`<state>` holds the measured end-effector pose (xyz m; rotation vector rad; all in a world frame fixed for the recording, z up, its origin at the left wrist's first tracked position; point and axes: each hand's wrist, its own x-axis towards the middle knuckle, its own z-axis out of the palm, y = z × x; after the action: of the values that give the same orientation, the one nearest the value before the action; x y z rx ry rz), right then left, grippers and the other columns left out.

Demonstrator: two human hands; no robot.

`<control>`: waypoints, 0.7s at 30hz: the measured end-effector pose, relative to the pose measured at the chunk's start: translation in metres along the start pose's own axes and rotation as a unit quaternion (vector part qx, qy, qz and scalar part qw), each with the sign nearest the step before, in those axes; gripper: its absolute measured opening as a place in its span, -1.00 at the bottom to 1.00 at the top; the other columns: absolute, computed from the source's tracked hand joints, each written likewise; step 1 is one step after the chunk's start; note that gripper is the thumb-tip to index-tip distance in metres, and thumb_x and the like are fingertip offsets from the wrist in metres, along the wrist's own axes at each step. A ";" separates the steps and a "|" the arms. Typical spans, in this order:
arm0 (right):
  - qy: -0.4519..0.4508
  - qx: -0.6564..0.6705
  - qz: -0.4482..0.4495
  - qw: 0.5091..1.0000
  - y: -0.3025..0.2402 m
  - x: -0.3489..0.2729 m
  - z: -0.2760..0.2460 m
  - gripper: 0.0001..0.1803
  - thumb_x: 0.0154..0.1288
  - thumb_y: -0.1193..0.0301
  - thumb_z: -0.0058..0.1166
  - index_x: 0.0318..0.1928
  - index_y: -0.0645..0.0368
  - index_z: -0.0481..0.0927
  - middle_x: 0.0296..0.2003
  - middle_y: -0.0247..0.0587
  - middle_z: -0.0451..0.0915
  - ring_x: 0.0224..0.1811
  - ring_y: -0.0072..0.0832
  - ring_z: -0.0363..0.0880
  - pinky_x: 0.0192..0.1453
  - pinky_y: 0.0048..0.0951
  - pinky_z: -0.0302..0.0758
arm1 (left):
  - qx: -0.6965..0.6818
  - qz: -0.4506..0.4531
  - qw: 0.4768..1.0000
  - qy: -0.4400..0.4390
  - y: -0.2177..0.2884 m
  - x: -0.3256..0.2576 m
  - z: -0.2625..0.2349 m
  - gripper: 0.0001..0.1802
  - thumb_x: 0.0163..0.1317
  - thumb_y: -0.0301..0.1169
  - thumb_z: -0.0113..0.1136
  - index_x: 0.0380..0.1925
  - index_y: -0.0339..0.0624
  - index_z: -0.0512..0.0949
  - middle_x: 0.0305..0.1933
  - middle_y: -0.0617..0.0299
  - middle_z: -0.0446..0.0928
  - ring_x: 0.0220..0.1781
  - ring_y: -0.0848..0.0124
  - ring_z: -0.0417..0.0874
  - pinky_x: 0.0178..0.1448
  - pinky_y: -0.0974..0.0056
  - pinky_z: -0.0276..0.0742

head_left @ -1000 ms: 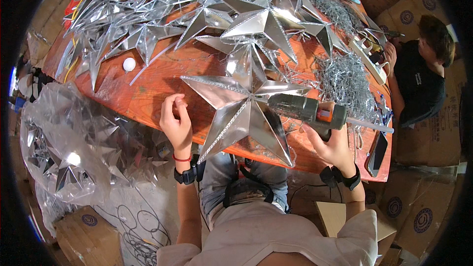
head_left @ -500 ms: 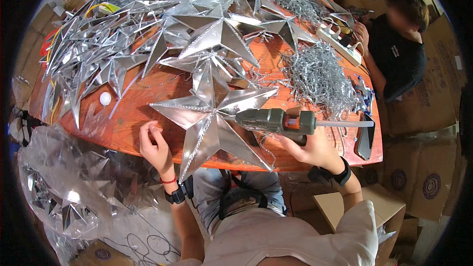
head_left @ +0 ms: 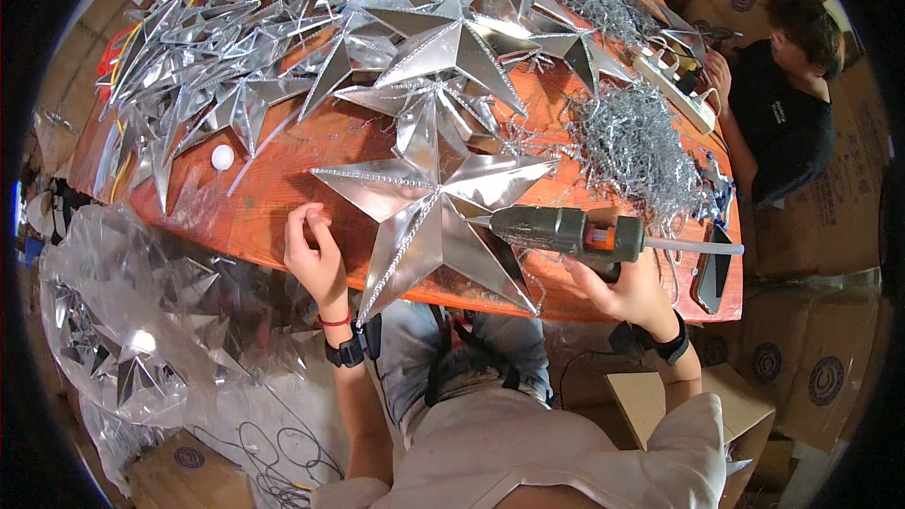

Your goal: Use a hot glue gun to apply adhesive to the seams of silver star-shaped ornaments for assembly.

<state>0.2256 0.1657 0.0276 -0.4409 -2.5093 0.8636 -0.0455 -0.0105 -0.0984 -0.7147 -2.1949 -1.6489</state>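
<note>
Your right hand [head_left: 627, 290] gripped the dark-green plastic glue gun [head_left: 547, 228]; your left hand [head_left: 319, 259] curled loosely, empty. Unsteadied, the silver metallic five-pointed star [head_left: 436, 231], overhanging the orange wooden counter [head_left: 247, 219], risked slipping if nudged.

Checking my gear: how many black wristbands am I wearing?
2: one wristband just behind your left hand, another wristband just behind your right hand.

Right of the near silver star [head_left: 443, 236], the right hand [head_left: 633, 290] hides most of the grip of the glue gun [head_left: 547, 229]. Beyond that star, heaped stars [head_left: 457, 52] cover parts of one another. Left of and below it, wrinkled plastic [head_left: 179, 320] blurs shiny pieces, perhaps more stars. To its far right, a co-worker's hand [head_left: 718, 75] shows too small to read.
</note>
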 end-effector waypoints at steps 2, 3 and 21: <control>0.003 -0.007 -0.002 1.000 0.003 -0.004 -0.001 -0.57 0.03 0.50 0.23 -0.06 0.30 0.41 -0.27 -0.12 0.51 -0.30 -0.36 0.53 -0.19 -0.39 0.44 | -0.006 0.000 1.000 -0.001 0.000 0.000 0.002 -0.86 0.28 -0.49 -0.05 -0.35 -0.33 0.48 -0.41 0.15 0.52 -0.44 0.37 0.53 -0.28 0.32 0.43; 0.002 0.002 0.001 1.000 0.004 -0.006 -0.001 -0.57 0.03 0.50 0.23 -0.07 0.30 0.41 -0.28 -0.12 0.51 -0.30 -0.36 0.53 -0.19 -0.39 0.44 | -0.008 -0.001 1.000 -0.001 0.000 0.000 0.002 -0.85 0.28 -0.49 -0.05 -0.35 -0.33 0.48 -0.41 0.15 0.52 -0.44 0.37 0.54 -0.28 0.32 0.43; -0.013 -0.015 0.046 0.999 -0.002 -0.031 -0.012 -0.55 0.00 0.46 0.26 -0.10 0.33 0.41 -0.24 -0.08 0.49 -0.22 -0.35 0.51 -0.12 -0.39 0.42 | 0.005 0.001 1.000 0.003 -0.002 -0.001 0.003 -0.85 0.28 -0.48 -0.05 -0.35 -0.32 0.49 -0.41 0.16 0.54 -0.45 0.39 0.55 -0.28 0.32 0.44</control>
<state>0.2577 0.1565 0.0281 -0.5619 -2.5466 0.8724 -0.0456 -0.0086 -0.1011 -0.7082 -2.1966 -1.6346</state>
